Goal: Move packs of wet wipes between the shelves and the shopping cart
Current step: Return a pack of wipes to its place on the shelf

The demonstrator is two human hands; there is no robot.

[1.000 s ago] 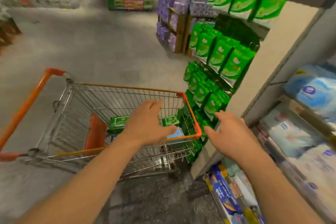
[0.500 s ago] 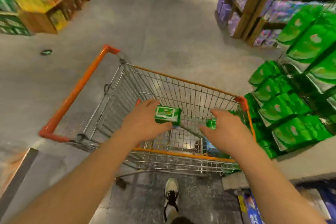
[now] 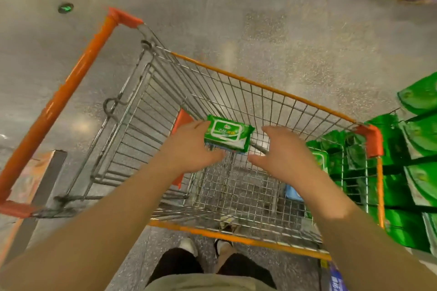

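Your left hand (image 3: pixel 189 149) now grips a green pack (image 3: pixel 227 134) over the cart (image 3: pixel 260 85), your right hand (image 3: pixel 286 151) has spread empty beside it, and your view has tipped down.

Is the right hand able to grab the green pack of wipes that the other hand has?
Probably yes. The right hand hangs open just beside the green pack of wipes, which the left hand holds above the cart. Only open air lies between them, and the pack's right end is uncovered.
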